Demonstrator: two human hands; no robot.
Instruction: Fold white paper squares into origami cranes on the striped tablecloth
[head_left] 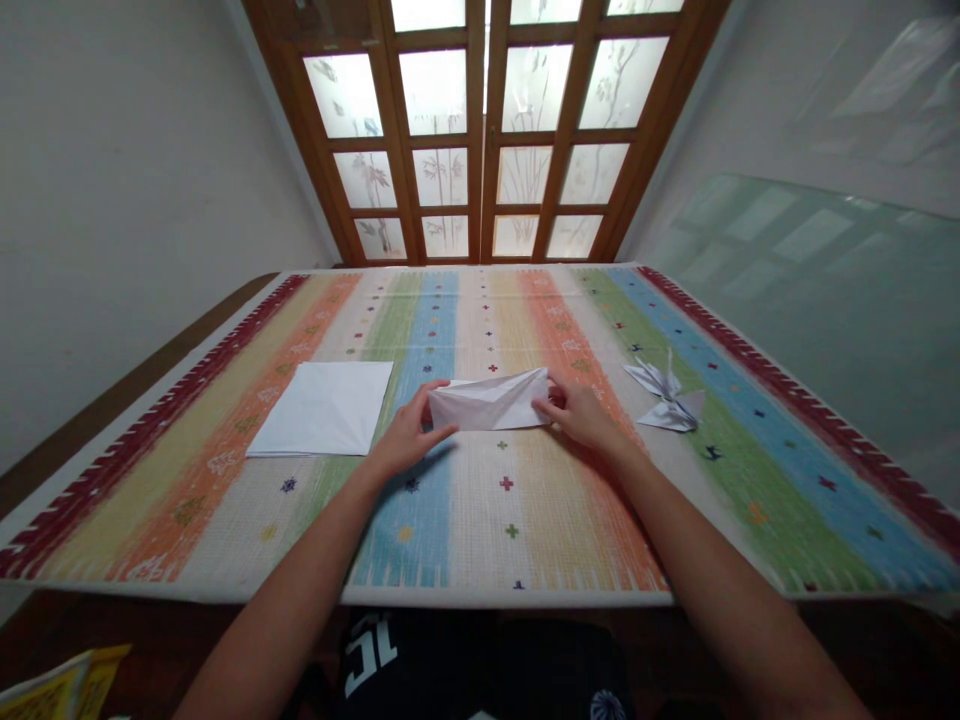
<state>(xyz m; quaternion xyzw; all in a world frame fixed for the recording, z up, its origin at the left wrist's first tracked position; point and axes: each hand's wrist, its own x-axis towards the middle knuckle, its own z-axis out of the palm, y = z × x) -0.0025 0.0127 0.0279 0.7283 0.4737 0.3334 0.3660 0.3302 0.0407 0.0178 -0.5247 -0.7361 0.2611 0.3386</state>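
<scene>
A creased sheet of white paper (491, 402), folded into a wide band, is held up between my two hands just over the table's middle. My left hand (411, 432) pinches its left end, thumb in front and fingers behind. At the right end, my right hand (581, 412) grips it the same way, with the thumb on the near face. Diagonal creases run across the paper toward its upper right corner. To the left of my left hand lies a stack of flat white square sheets (326, 408). Right of my right hand sits a folded paper crane (670, 398).
A striped, multicoloured tablecloth (480, 520) covers the table, whose near edge runs just in front of my body. Wooden doors with glass panes (484, 135) stand beyond the far edge. A yellow packet (71, 685) shows at the lower left.
</scene>
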